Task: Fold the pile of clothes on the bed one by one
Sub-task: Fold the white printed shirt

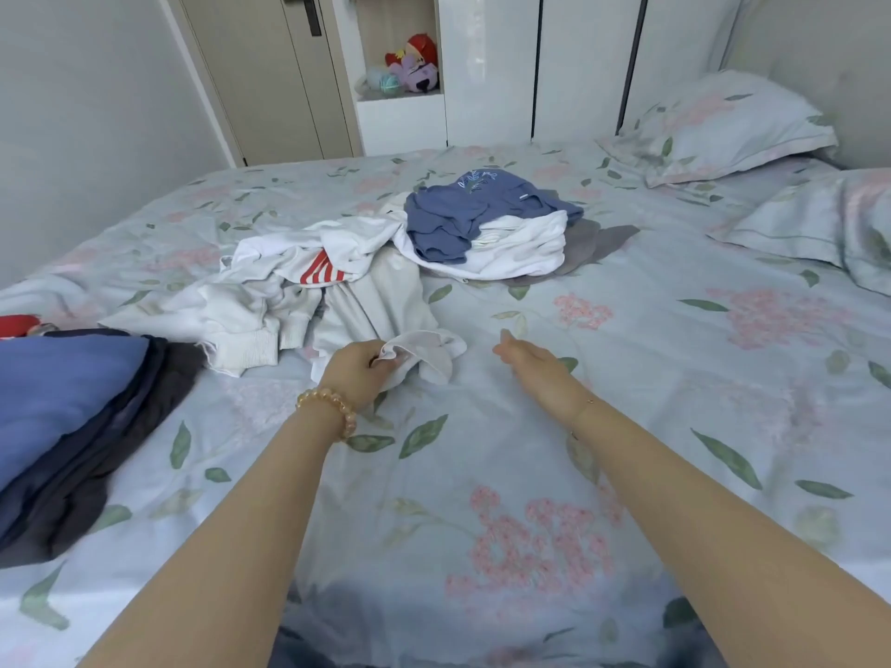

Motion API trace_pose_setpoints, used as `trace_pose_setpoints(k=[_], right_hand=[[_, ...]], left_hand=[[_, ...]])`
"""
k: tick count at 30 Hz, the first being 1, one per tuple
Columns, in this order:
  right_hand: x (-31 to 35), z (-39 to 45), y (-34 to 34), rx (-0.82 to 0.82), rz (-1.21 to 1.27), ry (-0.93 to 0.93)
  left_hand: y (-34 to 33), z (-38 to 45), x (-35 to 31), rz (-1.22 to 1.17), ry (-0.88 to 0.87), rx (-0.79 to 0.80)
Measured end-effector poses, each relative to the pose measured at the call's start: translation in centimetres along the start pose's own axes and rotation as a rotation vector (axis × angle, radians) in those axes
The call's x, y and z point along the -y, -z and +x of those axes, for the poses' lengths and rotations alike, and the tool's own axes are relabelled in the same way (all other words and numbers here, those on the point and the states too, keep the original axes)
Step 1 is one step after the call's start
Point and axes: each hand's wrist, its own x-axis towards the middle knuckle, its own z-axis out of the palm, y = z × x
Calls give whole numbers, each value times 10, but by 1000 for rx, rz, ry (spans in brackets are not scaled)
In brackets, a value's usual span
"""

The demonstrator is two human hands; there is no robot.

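Observation:
A loose pile of clothes (pixel 337 272) lies mid-bed: white garments, one with red stripes (pixel 322 273), a blue top (pixel 463 214) on a white piece, and a grey item (pixel 607 241) underneath. My left hand (pixel 359 366) grips the near edge of a pale white garment (pixel 385 306) at the front of the pile. My right hand (pixel 535 364) hovers just to the right of it, fingers straight, holding nothing.
Folded blue and dark clothes (pixel 72 417) are stacked at the left edge of the bed. Two floral pillows (pixel 723 122) lie at the far right. The floral sheet (pixel 482 474) stretches bare in front of me. A door and a shelf with toys stand behind the bed.

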Motion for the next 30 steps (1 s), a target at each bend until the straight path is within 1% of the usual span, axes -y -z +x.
trace_pose_setpoints(k=[2, 4, 6, 9, 11, 13, 15, 17, 18, 19, 20, 21, 22, 23, 24, 25, 26, 30], right_hand=[[6, 6, 2, -33, 166, -70], [9, 6, -1, 21, 294, -126], [11, 2, -8, 104, 363, -157], [13, -3, -25, 201, 444, -147], [13, -2, -34, 245, 470, -79], [14, -1, -39, 202, 472, -24], [14, 1, -39, 89, 430, 7], [14, 2, -36, 50, 400, 48], [13, 1, -32, 45, 355, 100], [13, -1, -29, 31, 279, 170], [12, -6, -26, 22, 193, 243], [12, -12, -23, 33, 124, 305], [13, -21, -20, 74, 79, 340], [16, -31, -15, 135, 45, 370], [18, -42, -9, 198, -1, 404], [20, -53, -2, 262, -53, 437], [20, -64, 4, 321, -108, 451], [5, -88, 10, 483, -361, 475]], left_hand=[[7, -12, -10, -72, -28, 70], [12, -24, -20, -118, -48, 140], [12, -39, -29, -161, -61, 226], [6, -62, -42, -256, -53, 387], [1, -74, -49, -295, -79, 468], [0, -78, -55, -308, -108, 499], [8, -77, -61, -344, -137, 523], [24, -72, -64, -441, -83, 568], [33, -68, -65, -492, -26, 573], [39, -61, -63, -537, 38, 523], [42, -53, -59, -575, 110, 416], [43, -44, -53, -609, 202, 276], [42, -36, -45, -629, 326, 147], [38, -30, -40, -649, 447, 88], [32, -26, -35, -672, 543, 103], [26, -23, -34, -713, 591, 163], [21, -22, -37, -756, 607, 210], [-6, 5, -38, -885, 568, 191]])
